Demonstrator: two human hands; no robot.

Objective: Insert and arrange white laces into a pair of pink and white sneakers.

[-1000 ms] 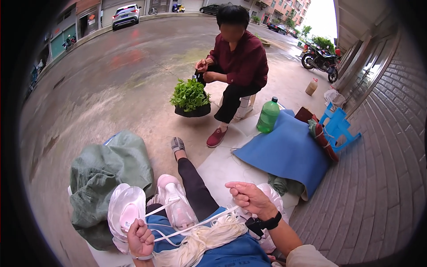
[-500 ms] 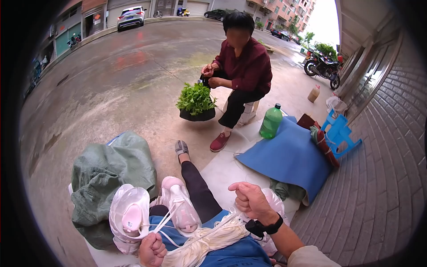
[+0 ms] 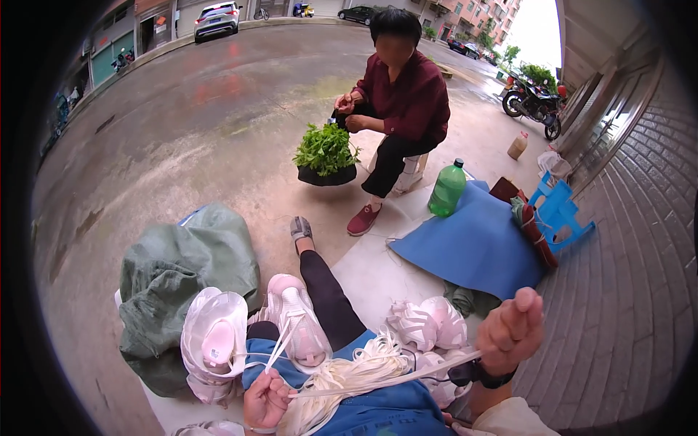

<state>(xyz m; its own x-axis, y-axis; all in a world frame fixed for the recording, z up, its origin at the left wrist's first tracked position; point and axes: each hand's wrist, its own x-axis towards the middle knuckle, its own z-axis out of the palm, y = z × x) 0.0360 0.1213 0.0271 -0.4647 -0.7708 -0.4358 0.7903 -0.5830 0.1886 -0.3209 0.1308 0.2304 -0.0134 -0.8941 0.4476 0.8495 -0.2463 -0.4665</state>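
My left hand point(image 3: 267, 398) is closed on a white shoelace that runs up to a pink and white sneaker point(image 3: 304, 330) lying across my lap. My right hand point(image 3: 511, 330), raised at the right with fingers pinched together, grips a white lace point(image 3: 414, 375) stretched taut across my lap toward the left hand. Under this lace a loose bundle of white shoelaces point(image 3: 356, 363) rests on my blue apron point(image 3: 385, 410). Beside the left knee another pale sneaker point(image 3: 218, 341) shows its pink insole. More pink and white sneakers point(image 3: 429, 323) lie by my right forearm.
A green sack point(image 3: 185, 280) slumps at the left. Ahead, a person point(image 3: 407, 109) in dark red sits holding a black bag of leafy greens point(image 3: 325, 150). To the right are a green bottle point(image 3: 447, 189), a blue sheet point(image 3: 472, 243), a blue stool point(image 3: 560, 211) and a brick wall point(image 3: 618, 291).
My right hand has swung right and up, drawing the lace out long and uncovering the sneakers at the right. The left hand has shifted slightly right and still pinches the lace.
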